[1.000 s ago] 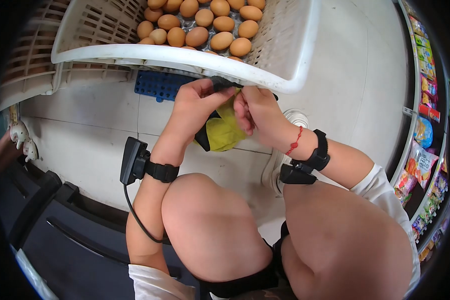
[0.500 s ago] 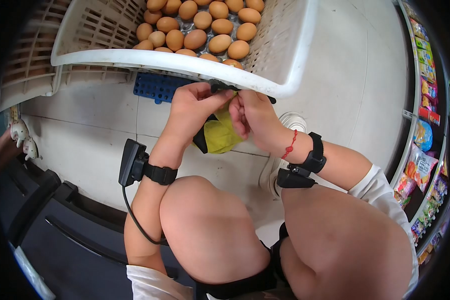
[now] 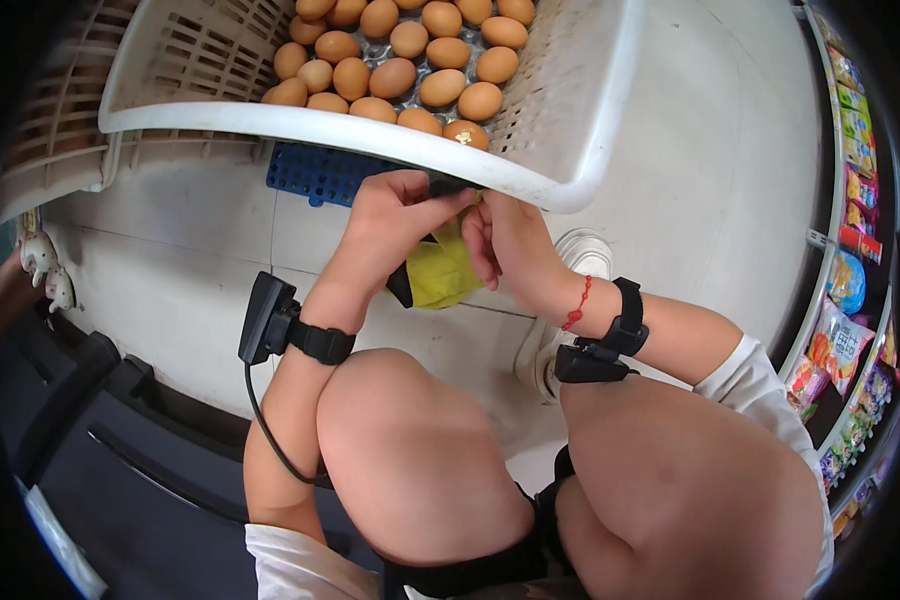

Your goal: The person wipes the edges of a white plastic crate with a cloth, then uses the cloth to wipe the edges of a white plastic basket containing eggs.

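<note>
Under the rim of a white plastic crate (image 3: 300, 122), both hands pinch a yellow-green and black cloth item (image 3: 442, 272). My left hand (image 3: 388, 222) has thumb and forefinger closed on its upper edge. Close beside it, my right hand (image 3: 510, 235) grips the same edge with bent fingers. The cloth hangs down between the hands, and its exact kind cannot be made out. Its dark upper part is mostly hidden by the fingers and the crate rim. Brown eggs (image 3: 392, 77) lie in the crate, one with a pale patch on its shell (image 3: 464, 135).
A blue perforated plastic piece (image 3: 315, 174) lies on the tiled floor below the crate. Another slatted crate (image 3: 55, 130) stands at left, above dark drawers (image 3: 160, 470). Packaged snacks (image 3: 842, 340) fill shelves at right. A white shoe (image 3: 582, 252) is near my right hand.
The crate's near rim sits slightly lower in view, covering more of the cloth's dark edge. The hands stay pinched together on the cloth with only small finger movement.
</note>
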The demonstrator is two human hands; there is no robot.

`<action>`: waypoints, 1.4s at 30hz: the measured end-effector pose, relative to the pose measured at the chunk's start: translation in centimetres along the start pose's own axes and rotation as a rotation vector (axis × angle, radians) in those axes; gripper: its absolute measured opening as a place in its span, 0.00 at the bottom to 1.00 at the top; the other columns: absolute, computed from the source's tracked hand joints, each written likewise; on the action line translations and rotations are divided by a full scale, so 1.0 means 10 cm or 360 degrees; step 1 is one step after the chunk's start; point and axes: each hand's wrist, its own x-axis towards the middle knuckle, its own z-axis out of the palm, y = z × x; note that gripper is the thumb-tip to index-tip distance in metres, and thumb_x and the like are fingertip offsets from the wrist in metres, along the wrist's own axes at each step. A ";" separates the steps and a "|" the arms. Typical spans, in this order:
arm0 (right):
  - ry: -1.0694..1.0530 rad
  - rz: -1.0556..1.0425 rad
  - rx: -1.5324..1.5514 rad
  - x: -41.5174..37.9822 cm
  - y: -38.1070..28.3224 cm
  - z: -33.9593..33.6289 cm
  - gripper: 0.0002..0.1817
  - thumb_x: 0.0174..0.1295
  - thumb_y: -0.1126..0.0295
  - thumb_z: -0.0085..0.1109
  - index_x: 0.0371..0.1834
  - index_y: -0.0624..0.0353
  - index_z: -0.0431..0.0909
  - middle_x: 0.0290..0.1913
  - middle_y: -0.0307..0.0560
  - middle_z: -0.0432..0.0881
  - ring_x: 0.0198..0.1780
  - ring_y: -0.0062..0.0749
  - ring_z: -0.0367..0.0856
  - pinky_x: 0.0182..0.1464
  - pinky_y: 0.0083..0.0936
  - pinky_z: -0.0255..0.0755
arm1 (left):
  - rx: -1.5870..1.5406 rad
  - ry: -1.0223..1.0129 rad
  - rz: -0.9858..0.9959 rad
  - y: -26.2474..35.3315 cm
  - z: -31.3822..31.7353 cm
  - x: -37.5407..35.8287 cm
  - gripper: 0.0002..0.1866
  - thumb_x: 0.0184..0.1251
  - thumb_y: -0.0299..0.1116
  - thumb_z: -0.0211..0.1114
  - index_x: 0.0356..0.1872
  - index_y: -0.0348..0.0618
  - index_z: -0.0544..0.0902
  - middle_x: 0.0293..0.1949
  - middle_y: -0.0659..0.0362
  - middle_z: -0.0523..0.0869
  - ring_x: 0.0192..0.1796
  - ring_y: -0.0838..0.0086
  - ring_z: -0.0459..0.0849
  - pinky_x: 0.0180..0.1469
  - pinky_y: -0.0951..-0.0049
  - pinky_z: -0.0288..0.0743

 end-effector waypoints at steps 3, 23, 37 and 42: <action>-0.0058 -0.0030 -0.0097 0.04 0.04 -0.02 0.31 0.75 0.49 0.28 0.17 0.57 0.67 0.11 0.41 0.68 0.11 0.24 0.63 0.15 0.20 0.56 | 0.0020 0.0031 0.0011 -0.08 -0.05 0.04 0.12 0.56 0.34 0.73 0.27 0.34 0.83 0.23 0.66 0.80 0.28 0.86 0.72 0.31 0.80 0.67; -0.0111 -0.0025 -0.0944 0.23 0.16 -0.51 0.18 0.68 0.59 0.56 0.28 0.65 0.76 0.21 0.42 0.78 0.20 0.21 0.73 0.25 0.19 0.68 | 0.0602 -0.0204 -0.0039 -0.33 -0.20 0.04 0.15 0.56 0.37 0.68 0.31 0.32 0.82 0.27 0.60 0.82 0.32 0.80 0.79 0.35 0.77 0.72; 0.0239 -0.0693 -0.1208 0.22 0.25 -0.74 0.13 0.59 0.76 0.64 0.46 0.64 0.74 0.33 0.38 0.80 0.29 0.15 0.74 0.32 0.14 0.68 | -0.0803 -0.0290 -0.0043 -0.40 0.13 0.05 0.16 0.61 0.34 0.67 0.46 0.35 0.81 0.40 0.61 0.86 0.42 0.82 0.80 0.46 0.80 0.72; 0.0205 -0.1111 -0.1515 0.12 0.16 -0.80 0.09 0.55 0.75 0.64 0.37 0.61 0.76 0.35 0.41 0.80 0.32 0.21 0.74 0.32 0.18 0.67 | -0.1038 -0.0085 -0.0096 -0.46 0.18 0.05 0.14 0.60 0.33 0.66 0.45 0.36 0.81 0.39 0.62 0.85 0.41 0.81 0.80 0.45 0.80 0.72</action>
